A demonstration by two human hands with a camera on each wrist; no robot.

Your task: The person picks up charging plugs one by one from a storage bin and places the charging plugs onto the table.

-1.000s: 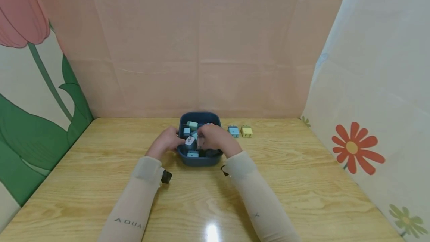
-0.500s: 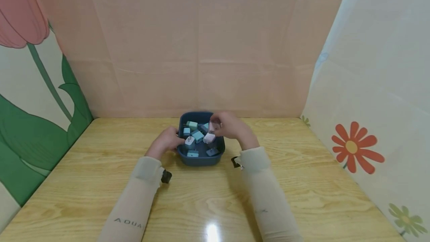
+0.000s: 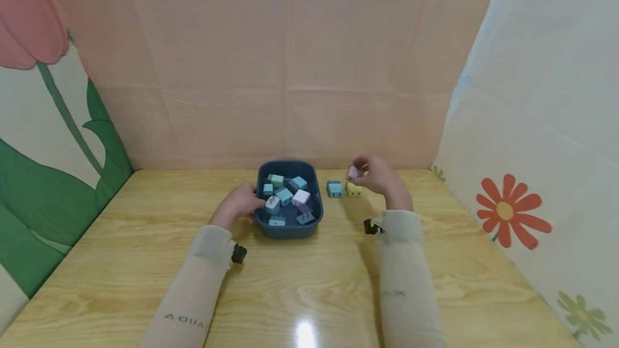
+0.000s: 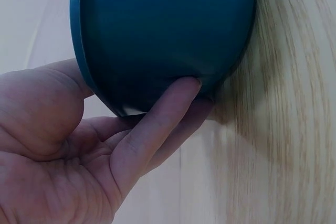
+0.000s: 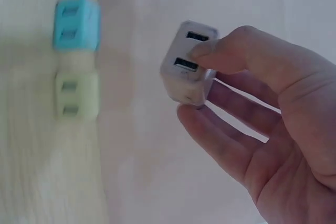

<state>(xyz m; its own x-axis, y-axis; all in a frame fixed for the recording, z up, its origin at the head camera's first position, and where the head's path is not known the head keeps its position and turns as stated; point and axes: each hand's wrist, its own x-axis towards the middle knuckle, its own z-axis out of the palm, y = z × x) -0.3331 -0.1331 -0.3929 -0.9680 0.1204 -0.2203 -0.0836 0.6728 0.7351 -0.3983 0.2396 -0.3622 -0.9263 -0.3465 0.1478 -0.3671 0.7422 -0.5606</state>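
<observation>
Head view, left hand (image 3: 238,203) gripping bin (image 3: 288,232), right hand (image 3: 382,180) pinching charger (image 5: 181,75), near table edge (image 3: 198,171)

the head view looks forward and down from behind the left hand (image 3: 238,205) and right hand (image 3: 383,180), farthest off. close up and turned sideways, the left wrist view faces the navy plastic bin (image 4: 163,30) just past the left hand; the right wrist view, the pinkish usb charger (image 5: 178,77) in the right hand. head and left wrist share left hand and bin; head and right wrist, right hand, held charger, and the blue charger (image 5: 76,24) and yellow charger (image 5: 77,96) left of that hand.
</observation>
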